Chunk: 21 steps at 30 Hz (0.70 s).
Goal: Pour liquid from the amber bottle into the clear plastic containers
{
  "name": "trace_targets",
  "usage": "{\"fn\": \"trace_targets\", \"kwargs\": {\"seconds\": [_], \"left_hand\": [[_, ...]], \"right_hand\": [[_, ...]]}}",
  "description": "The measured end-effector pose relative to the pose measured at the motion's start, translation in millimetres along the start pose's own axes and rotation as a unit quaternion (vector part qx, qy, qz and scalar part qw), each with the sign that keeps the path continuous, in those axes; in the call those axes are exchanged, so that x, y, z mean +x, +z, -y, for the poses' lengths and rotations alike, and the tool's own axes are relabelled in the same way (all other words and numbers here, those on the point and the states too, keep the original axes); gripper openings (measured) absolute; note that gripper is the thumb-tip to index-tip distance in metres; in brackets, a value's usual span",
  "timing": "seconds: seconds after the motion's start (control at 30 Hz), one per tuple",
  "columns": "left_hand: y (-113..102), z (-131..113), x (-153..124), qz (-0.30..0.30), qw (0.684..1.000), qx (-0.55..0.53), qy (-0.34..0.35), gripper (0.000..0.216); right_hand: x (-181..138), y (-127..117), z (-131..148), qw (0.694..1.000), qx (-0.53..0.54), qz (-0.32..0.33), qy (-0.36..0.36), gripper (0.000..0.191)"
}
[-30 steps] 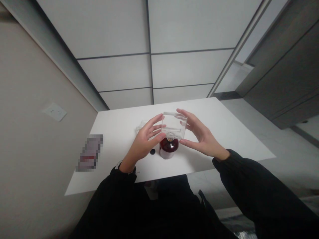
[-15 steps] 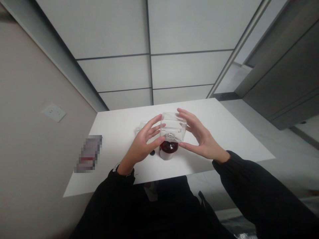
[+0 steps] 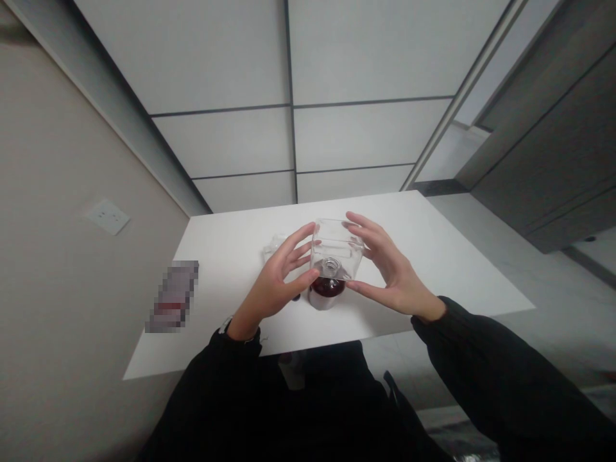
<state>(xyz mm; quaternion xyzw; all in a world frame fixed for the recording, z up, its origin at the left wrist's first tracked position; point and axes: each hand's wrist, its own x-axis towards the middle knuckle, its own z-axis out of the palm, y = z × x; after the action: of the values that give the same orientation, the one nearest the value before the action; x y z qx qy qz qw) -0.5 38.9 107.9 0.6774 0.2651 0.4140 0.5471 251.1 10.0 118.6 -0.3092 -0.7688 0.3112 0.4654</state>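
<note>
A clear boxy plastic container [image 3: 339,247] is held between my two hands above the table. My left hand [image 3: 282,277] grips its left side, thumb at the lower corner and fingers behind. On the opposite side, my right hand [image 3: 389,269] holds it with the thumb low and the fingers along the upper edge. Just below stands a round bottle [image 3: 328,287] with dark red contents and a pale lower part. Its threaded neck seems to show through the container; whether the two touch I cannot tell. A small dark round piece [image 3: 296,297] is partly hidden by my left hand.
Another clear plastic piece [image 3: 272,247] lies behind my left hand on the white table [image 3: 447,256]. A blurred-out flat rectangular object [image 3: 173,296] is near the left edge. A wall with a socket [image 3: 108,217] borders the left, and pale panels [image 3: 356,135] rise behind.
The clear container and both hands have shifted slightly right and down in view, covering more of the bottle's top. My left hand hides more of the dark round piece.
</note>
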Motion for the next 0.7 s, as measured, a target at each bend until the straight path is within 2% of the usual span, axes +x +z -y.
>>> {"fn": "trace_targets", "kwargs": {"seconds": [0.7], "left_hand": [[0.3,0.4,-1.5,0.014,0.999,-0.007,0.03,0.071]], "right_hand": [[-1.8,3.0,4.5,0.997,-0.062,-0.015,-0.048,0.077]]}}
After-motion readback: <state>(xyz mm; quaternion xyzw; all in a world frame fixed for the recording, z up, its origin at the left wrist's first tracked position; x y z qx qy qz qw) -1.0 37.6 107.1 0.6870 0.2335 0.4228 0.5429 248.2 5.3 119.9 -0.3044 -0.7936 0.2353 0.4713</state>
